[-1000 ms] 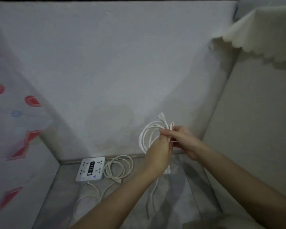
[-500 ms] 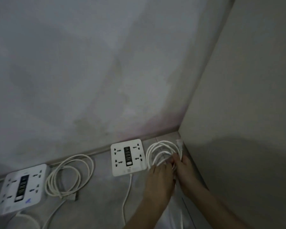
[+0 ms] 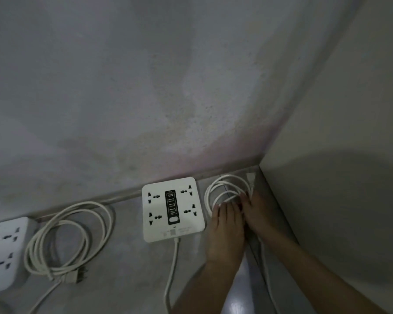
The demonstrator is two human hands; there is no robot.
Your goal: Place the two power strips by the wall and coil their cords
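A white square power strip (image 3: 173, 209) lies flat on the floor against the wall. To its right its white cord coil (image 3: 225, 186) lies in the corner, the plug (image 3: 250, 177) at the top right. My left hand (image 3: 225, 232) rests palm down on the coil's near side. My right hand (image 3: 258, 214) presses the coil's right side, fingers on the cord. A second power strip (image 3: 2, 252) sits at the left edge, cut off, with its own coiled cord (image 3: 66, 241) beside it and its plug (image 3: 77, 277) at the bottom.
A grey stained wall (image 3: 168, 98) rises behind the strips. A pale panel (image 3: 338, 177) closes the corner on the right. The first strip's cord (image 3: 171, 273) runs straight down the grey floor toward me.
The coil went from being held up in both hands to lying on the floor in the corner. The view moved down and closer to the floor. Both hands now rest on the coil.
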